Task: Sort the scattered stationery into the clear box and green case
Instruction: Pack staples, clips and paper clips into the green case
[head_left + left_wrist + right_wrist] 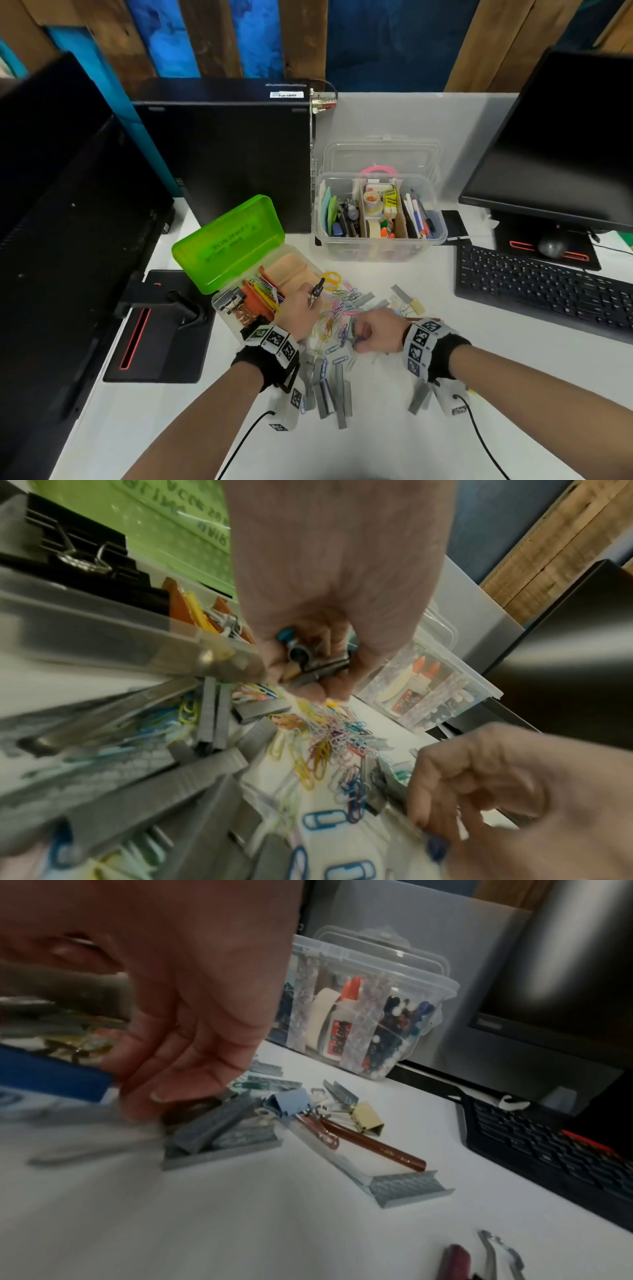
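Note:
The green case lies open at the left, with binder clips and coloured clips in its tray. Behind the pile stands the clear box, open and filled with pens, tape and glue. Coloured paper clips and grey staple strips litter the desk between my hands. My left hand hovers beside the case tray and grips a metal compass. Curled over the pile, my right hand pinches a small blue item; blur hides what it is.
A keyboard and monitor stand at the right. A PC tower and a second monitor stand at the left. Blue and yellow binder clips, a brown pen and loose staples lie right of my right hand.

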### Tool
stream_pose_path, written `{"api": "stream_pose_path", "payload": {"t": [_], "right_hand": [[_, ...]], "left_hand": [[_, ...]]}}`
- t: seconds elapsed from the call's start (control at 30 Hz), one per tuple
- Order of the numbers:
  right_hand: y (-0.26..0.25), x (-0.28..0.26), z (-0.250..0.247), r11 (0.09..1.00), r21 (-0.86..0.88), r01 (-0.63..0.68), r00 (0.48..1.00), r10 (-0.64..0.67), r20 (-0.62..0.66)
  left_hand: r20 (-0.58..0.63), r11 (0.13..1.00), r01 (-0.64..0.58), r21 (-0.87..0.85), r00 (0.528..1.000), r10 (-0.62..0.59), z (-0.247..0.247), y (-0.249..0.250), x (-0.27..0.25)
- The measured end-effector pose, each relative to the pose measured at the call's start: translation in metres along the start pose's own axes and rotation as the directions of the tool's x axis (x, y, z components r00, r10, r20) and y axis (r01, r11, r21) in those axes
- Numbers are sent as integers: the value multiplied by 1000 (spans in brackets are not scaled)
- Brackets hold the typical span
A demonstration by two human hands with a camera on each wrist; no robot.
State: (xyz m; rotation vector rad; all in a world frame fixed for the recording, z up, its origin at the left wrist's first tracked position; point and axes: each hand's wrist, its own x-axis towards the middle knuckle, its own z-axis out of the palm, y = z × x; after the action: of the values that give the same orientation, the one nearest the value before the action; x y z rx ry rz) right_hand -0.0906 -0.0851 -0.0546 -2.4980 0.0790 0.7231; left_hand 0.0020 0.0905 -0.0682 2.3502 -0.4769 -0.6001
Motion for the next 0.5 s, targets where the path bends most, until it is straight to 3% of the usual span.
{"api": "stream_pose_path", "payload": {"t": [0.13,0.23,0.5], "right_hand": [[-16,19,-22,975,220,-25,986,61,-156],[-40,43,-27,975,224,-5,972,56,-226],[-136,89,1,990,101,102,986,-87,-142]], "left_hand": [[-158,997,49,54,987,-40,-30,-6,2],[-269,987,161,-1,951,-155,-57,-15,9],[-352,929,368,24,873,-337,-116,-52,0]]}}
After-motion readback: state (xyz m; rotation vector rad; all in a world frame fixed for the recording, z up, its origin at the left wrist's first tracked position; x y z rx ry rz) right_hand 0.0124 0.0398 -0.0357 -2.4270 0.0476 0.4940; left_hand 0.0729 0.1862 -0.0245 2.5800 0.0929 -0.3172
